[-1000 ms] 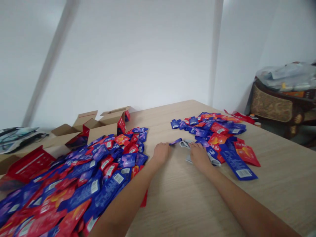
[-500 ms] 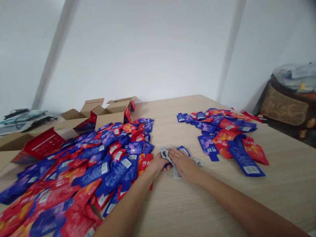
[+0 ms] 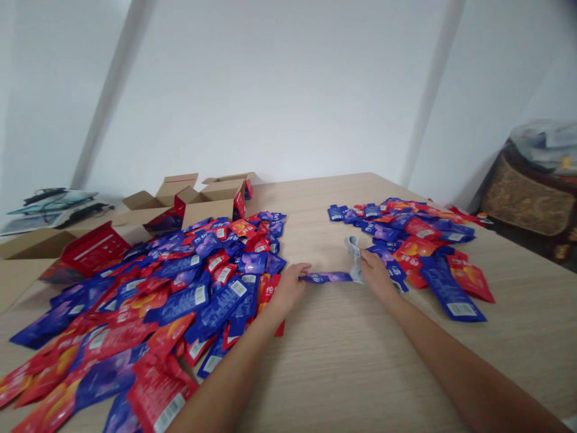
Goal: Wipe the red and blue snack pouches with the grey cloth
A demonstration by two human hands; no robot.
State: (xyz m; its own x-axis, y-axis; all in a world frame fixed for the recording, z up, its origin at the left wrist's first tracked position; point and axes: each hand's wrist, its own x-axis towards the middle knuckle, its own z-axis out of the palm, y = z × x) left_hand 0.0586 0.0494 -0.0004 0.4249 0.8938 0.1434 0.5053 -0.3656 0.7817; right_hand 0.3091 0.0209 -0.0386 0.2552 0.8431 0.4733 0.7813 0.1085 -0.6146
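Note:
A blue and purple pouch stretches between my two hands over the middle of the table. My left hand is closed on its left end. In my right hand is a crumpled light grey cloth, gripped by the fingers. The pouch's right end meets the cloth; whether the right fingers also pinch the pouch is hidden. A large pile of red and blue pouches lies left of my left hand. Just beyond my right hand a smaller pile of such pouches spreads out.
Open cardboard boxes stand behind the left pile, and another open box is at the far left. Behind them are stacked papers and dark cables. A patterned chair with plastic-wrapped things stands beyond the table at right.
My hands have moved apart from their overlap on the cloth. The right hand has carried the cloth rightward, and the blue pouch now shows lengthwise between the hands. The view has shifted slightly.

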